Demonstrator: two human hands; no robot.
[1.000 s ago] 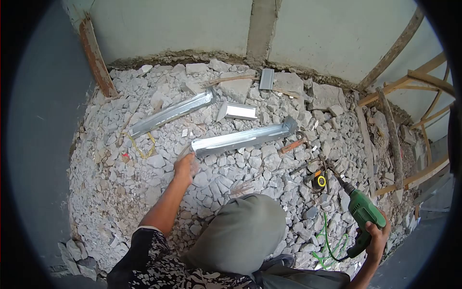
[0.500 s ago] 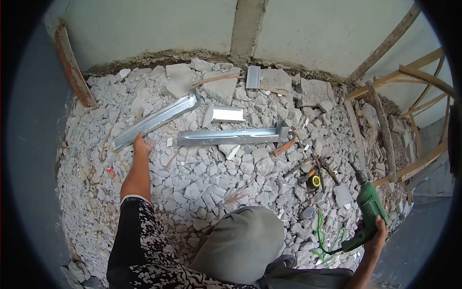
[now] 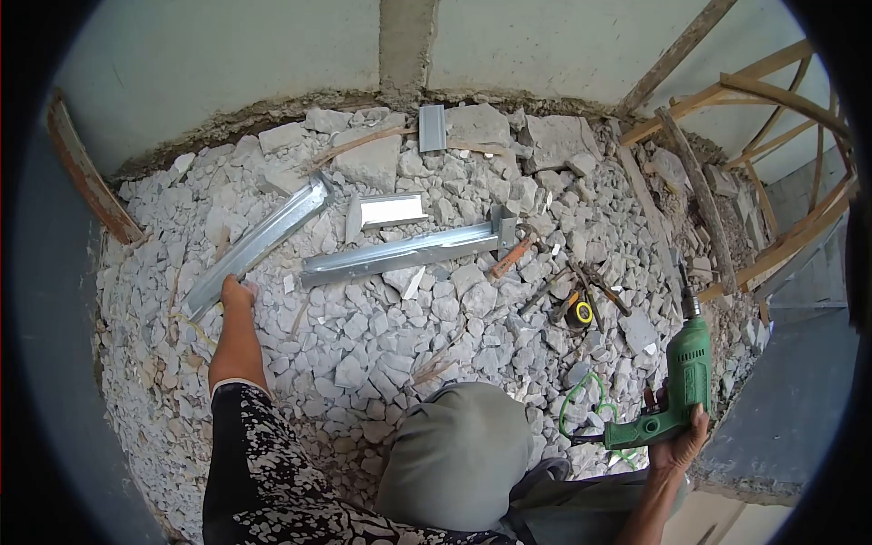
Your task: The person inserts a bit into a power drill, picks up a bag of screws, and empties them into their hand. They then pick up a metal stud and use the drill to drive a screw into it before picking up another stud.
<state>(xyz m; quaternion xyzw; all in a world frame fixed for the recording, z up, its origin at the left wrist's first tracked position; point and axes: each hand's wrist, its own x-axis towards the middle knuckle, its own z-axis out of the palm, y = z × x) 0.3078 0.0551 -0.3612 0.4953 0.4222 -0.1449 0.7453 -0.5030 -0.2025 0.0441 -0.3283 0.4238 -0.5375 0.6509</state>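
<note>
My left hand (image 3: 238,292) is closed at the near end of a long galvanized metal channel (image 3: 259,243), which lies slanted on the rubble at left; its fingertips are partly hidden. In my right hand (image 3: 677,443) is a green power drill (image 3: 688,368), held by its handle at the right side, with the bit pointing away from me. A second metal channel (image 3: 400,254) with a short upright piece at its right end lies in the middle. Behind it is a short channel piece (image 3: 391,211), and another short grey piece (image 3: 432,129) lies near the wall.
Broken concrete rubble (image 3: 354,331) covers the ground. A hammer with an orange handle (image 3: 511,258), a yellow tape measure (image 3: 579,313) and pliers-like tools (image 3: 610,295) lie at centre right. A green cord (image 3: 581,391) loops below the drill. Wooden poles (image 3: 699,195) stand at right.
The view has shifted and tilted. My right hand has turned the drill more upright, its bit now pointing farther forward. My left hand stays at the same end of the channel.
</note>
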